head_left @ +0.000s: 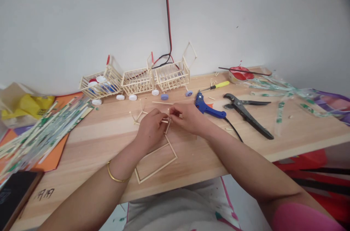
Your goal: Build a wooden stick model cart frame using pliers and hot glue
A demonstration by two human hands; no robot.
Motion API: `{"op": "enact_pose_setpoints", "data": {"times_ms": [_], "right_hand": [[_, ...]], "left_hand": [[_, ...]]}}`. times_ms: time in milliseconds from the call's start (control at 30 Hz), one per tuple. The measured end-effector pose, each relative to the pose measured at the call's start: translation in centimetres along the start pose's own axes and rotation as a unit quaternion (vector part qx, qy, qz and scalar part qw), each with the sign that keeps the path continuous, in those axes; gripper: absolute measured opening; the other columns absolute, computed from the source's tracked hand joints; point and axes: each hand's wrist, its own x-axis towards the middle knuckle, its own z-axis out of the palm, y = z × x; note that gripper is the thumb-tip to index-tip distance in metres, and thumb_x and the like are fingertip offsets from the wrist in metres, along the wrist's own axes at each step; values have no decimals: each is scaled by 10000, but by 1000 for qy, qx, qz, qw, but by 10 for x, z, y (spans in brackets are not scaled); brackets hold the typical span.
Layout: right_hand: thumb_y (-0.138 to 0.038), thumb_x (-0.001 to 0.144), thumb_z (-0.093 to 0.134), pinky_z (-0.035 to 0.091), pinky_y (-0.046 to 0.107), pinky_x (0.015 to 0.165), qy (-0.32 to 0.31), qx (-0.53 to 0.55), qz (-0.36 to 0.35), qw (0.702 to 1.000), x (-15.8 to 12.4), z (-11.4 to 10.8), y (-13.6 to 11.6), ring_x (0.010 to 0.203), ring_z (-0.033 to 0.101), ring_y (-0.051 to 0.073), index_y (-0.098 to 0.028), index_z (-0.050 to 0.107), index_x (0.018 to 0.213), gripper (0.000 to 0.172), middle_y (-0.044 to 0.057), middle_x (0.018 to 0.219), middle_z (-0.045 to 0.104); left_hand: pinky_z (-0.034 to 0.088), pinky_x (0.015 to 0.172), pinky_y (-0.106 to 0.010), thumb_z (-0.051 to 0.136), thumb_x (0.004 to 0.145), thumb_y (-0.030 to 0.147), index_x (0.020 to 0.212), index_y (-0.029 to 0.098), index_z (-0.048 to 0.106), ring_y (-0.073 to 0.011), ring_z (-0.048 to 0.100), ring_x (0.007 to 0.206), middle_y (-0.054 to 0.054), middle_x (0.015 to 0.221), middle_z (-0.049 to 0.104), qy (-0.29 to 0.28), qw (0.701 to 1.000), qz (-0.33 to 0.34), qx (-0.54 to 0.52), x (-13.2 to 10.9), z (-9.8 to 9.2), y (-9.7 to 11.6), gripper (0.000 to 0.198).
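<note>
My left hand [151, 129] is closed in a pinch around a short thin wooden stick [165, 121] over the middle of the table. Right beside it, the fingers of my right hand [188, 117] pinch at a small stick piece where the fingertips meet; the exact joint is partly hidden. Below the hands lies a flat rectangular stick frame [158, 169], its far side partly covered by my left hand. Another small stick assembly [140, 114] shows just beyond my left hand. A blue glue gun [209, 109] lies on its side to the right of my right hand.
Three miniature stick carts [171, 76] with wheels stand along the wall. Pliers [250, 116], a yellow-handled screwdriver [220, 85] and a red-stained bowl [240, 74] are at right. Wrapped sticks [51, 129] pile up at left, near a dark phone-like object [18, 198].
</note>
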Motion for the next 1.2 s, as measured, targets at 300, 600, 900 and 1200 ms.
{"op": "enact_pose_setpoints", "data": {"times_ms": [300, 600, 900, 1200], "right_hand": [[-115, 766, 514, 314, 220, 588, 0, 2, 1, 1000, 0, 0, -1, 627, 497, 103, -149, 589, 735, 89, -1, 686, 611], [-116, 769, 506, 313, 220, 584, 0, 6, -2, 1000, 0, 1, 0, 622, 495, 102, -153, 581, 726, 94, -4, 677, 608], [-105, 766, 514, 305, 218, 576, -1, 8, 4, 1000, 0, 0, -2, 614, 486, 101, -152, 579, 713, 96, -10, 660, 595], [-119, 775, 516, 311, 219, 582, -4, 7, 4, 1000, 0, 0, -2, 622, 492, 101, -150, 576, 720, 87, -6, 665, 597]], "left_hand": [[449, 746, -299, 478, 816, 145, 860, 176, 678, -175, 572, 822, -54, 820, 584, -23, 999, -4, 21, 0, 1, 0, 208], [455, 749, -303, 497, 793, 127, 854, 173, 672, -179, 572, 830, -55, 830, 582, -22, 1000, 3, 20, -2, 2, 0, 192], [463, 743, -309, 512, 772, 119, 830, 179, 656, -183, 574, 825, -51, 828, 584, -20, 1000, 6, 20, -2, 3, -1, 166], [458, 740, -316, 511, 776, 112, 838, 164, 657, -189, 568, 824, -58, 832, 582, -20, 1000, 7, 23, -2, 3, -1, 167]]}}
